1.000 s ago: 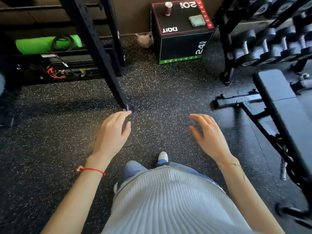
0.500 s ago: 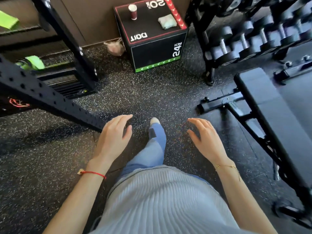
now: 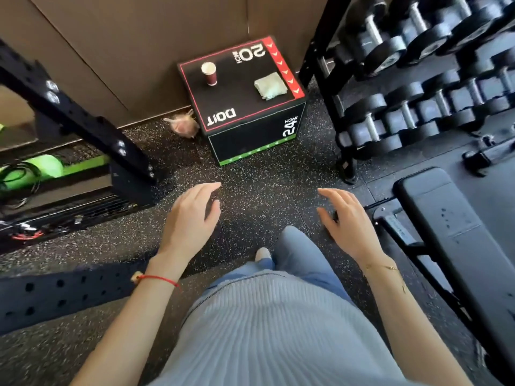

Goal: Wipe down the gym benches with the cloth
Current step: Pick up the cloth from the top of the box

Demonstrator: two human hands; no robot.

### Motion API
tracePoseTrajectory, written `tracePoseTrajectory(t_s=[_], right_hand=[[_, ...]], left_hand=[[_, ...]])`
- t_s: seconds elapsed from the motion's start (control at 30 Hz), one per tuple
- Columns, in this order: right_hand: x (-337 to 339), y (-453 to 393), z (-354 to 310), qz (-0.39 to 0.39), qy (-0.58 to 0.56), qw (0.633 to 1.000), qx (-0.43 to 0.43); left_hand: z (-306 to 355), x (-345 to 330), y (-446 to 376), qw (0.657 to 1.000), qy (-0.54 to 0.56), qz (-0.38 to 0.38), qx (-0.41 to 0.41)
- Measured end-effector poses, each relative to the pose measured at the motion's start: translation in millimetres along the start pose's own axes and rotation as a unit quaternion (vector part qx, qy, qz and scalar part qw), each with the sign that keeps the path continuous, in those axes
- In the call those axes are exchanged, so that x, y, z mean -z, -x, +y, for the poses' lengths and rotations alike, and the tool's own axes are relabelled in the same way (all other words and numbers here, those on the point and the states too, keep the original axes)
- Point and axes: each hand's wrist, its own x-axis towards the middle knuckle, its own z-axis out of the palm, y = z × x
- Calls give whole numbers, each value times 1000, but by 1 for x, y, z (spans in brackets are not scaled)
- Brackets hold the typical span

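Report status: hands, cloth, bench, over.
Left hand and right hand open, empty. Cloth folded on plyo box ahead, beside cup. Bench at right, untouched. Floor path clear.

A black plyo box (image 3: 252,126) stands on the speckled rubber floor (image 3: 259,190) against the brown wall (image 3: 125,51), with a dark red paper cup (image 3: 209,73) upright on its top. A crumpled pinkish bag (image 3: 182,125) lies just left of the box. A dumbbell rack (image 3: 423,79) stands right of it, and a green foam roller (image 3: 41,168) lies far to its left.
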Motion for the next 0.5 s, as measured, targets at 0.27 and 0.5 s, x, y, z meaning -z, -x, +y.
tracePoseTrajectory(t_s=[0.27, 0.5], right_hand=[[0, -170, 22, -27, -19, 999, 17], [17, -365, 43, -51, 1, 997, 63]], left_hand=[[-16, -5, -148, 1000, -8, -13, 27], [-16, -9, -312, 998, 14, 17, 57]])
